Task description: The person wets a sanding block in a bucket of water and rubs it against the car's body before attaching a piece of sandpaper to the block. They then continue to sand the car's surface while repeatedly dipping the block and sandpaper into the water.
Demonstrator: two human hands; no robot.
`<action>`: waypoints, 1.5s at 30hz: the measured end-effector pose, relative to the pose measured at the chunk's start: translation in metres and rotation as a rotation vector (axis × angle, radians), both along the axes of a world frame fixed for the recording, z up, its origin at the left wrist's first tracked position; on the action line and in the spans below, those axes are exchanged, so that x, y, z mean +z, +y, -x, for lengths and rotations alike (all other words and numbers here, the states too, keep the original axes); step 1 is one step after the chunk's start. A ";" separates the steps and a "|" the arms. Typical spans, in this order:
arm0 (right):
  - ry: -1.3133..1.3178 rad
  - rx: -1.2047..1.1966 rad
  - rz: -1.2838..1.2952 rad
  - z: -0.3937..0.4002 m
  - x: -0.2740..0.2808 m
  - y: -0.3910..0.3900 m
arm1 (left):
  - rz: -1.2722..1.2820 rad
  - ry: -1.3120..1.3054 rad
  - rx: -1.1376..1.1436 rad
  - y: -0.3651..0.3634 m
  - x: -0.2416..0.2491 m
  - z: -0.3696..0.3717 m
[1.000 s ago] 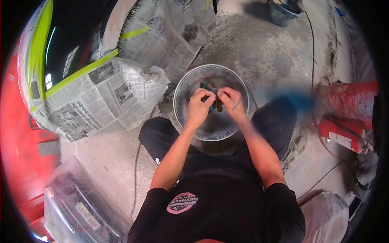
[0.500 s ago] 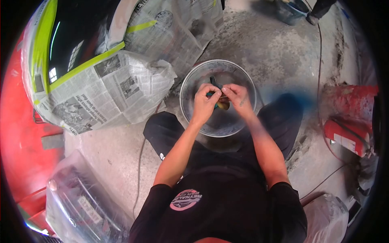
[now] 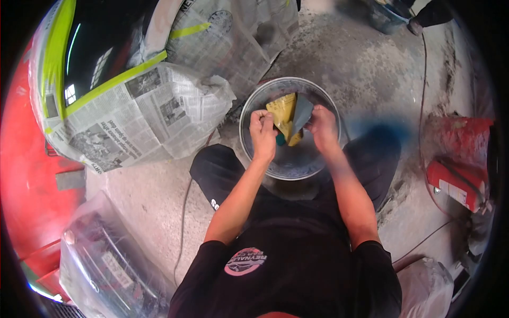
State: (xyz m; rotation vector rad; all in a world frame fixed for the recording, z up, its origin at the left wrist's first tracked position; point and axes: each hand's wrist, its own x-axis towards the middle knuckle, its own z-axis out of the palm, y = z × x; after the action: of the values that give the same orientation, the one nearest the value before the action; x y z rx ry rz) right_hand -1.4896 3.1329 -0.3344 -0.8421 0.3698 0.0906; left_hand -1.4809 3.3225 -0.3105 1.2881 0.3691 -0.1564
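Observation:
My left hand (image 3: 263, 130) pinches the left side of a yellow sheet (image 3: 282, 111), which looks like sandpaper. On the right, my right hand (image 3: 322, 125), slightly blurred, is closed on the edge of a dark grey sheet (image 3: 302, 112). The two sheets meet in a V between my hands, over a round metal basin (image 3: 291, 175). Below the sheets a yellowish piece (image 3: 295, 139) shows, and a small green thing (image 3: 280, 139) lies beside my left fingers, partly hidden.
Newspaper masking (image 3: 127, 119) with green tape covers a car part at the left. Plastic-wrapped parts (image 3: 114, 259) stand lower left. A red container (image 3: 456, 183) is at the right, a tub (image 3: 386, 18) and a person's foot (image 3: 415, 26) at the top. Cables cross the floor.
My hands have moved apart from their close pinch. The yellow and grey sheets now show opened out between them. The view has shifted slightly.

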 end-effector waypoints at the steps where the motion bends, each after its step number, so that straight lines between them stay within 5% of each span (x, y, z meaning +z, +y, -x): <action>1: 0.010 -0.006 -0.031 0.000 -0.004 -0.003 | -0.059 -0.098 0.021 0.004 -0.009 -0.002; 7: 0.058 -0.024 -0.119 -0.004 0.002 -0.001 | -0.322 -0.353 0.064 0.010 0.008 -0.008; 9: 0.038 0.012 -0.128 -0.005 -0.002 -0.003 | -0.518 -0.505 -0.132 0.014 0.013 -0.010; 19: -0.131 0.112 0.071 0.004 0.008 0.008 | -0.812 -0.542 -0.333 -0.018 0.059 0.014; 23: -0.234 0.160 0.255 0.003 0.025 0.009 | -0.730 -0.542 -0.297 0.001 0.033 0.004; 27: -0.208 0.003 0.596 -0.007 0.018 0.005 | -0.321 -0.400 -0.276 0.012 0.017 -0.007; 29: -0.069 0.155 0.431 -0.007 0.022 0.004 | 0.137 -0.117 -0.265 0.019 0.014 -0.008; 30: -0.024 0.202 0.172 -0.006 0.032 0.005 | 0.184 -0.113 -0.270 0.020 0.013 -0.008; 33: -0.018 0.325 0.071 -0.006 0.020 0.002 | 0.337 -0.051 -0.263 0.028 0.011 -0.009; 45: 0.004 0.214 -0.135 -0.001 0.018 0.002 | 0.373 -0.106 -0.350 0.044 0.000 -0.016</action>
State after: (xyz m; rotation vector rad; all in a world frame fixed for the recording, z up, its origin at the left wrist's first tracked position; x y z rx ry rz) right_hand -1.4881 3.1351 -0.3163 -0.7460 0.2731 0.3124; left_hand -1.4648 3.3660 -0.3100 0.9763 0.0157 -0.4305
